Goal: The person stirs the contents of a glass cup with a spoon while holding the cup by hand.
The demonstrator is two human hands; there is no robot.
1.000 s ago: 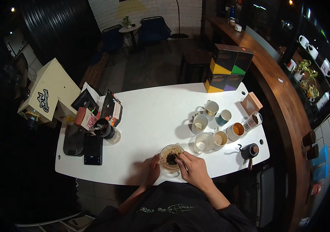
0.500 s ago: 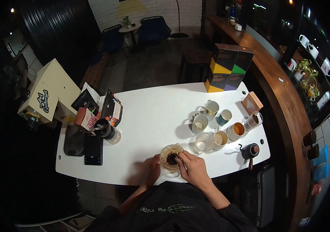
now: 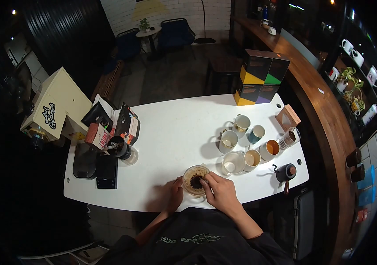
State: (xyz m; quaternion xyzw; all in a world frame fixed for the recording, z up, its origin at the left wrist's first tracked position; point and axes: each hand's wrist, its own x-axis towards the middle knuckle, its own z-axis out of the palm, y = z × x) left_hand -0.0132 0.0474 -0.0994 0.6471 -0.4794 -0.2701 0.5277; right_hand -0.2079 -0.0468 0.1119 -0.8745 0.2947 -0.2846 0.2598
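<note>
A coffee dripper [image 3: 188, 190] stands at the table's near edge, close to my body. Its stained filter [image 3: 193, 169] has dark wet grounds [image 3: 196, 181] at the bottom. My right hand [image 3: 222, 191] pinches the right rim of the filter, thumb and fingers pressed together; the exact grip is partly hidden by the hand. Against the dripper's left side, my left hand [image 3: 175, 195] is curled with its fingertips at the wall. Whatever the dripper rests on is mostly hidden beneath it.
Several cups, among them a white mug [image 3: 229, 140], and a glass server [image 3: 233, 163] stand to the right. Beyond them are a black kettle [image 3: 285, 172] and stacked boxes [image 3: 262, 77]. At left are a scale [image 3: 107, 173], a hand grinder [image 3: 118, 147] and coffee bags [image 3: 127, 123].
</note>
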